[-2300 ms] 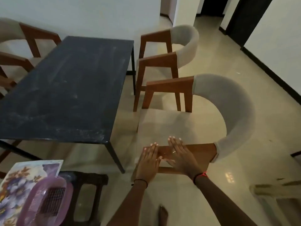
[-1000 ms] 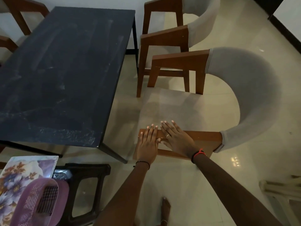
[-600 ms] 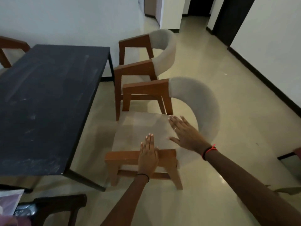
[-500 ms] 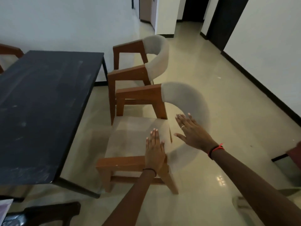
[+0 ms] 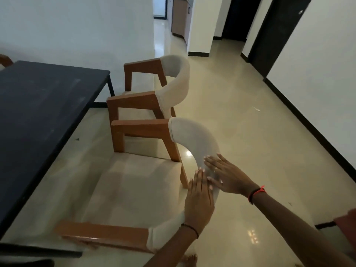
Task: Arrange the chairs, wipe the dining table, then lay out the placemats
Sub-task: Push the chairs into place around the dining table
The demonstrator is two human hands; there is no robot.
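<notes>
Nearest, the left hand [image 5: 199, 199] lies flat on the padded curved backrest [image 5: 194, 139] of the near armchair [image 5: 134, 185], its fingers [image 5: 198, 178] straight and together, curled round nothing; a dark band circles that wrist. Just beyond and touching it, the right hand [image 5: 229, 176] presses the outer side of the same backrest with fingers straight and spread, a ring on one finger and a red thread at the wrist. This armchair stands on the glossy tiled floor [image 5: 250, 151] beside the long right edge of the dark tabletop [image 5: 38, 105], its wooden arms pointing toward that edge, apart from it. Farther along the same edge, near the tabletop's far right corner, a second matching armchair [image 5: 173, 81] stands just behind the first, facing the same way.
</notes>
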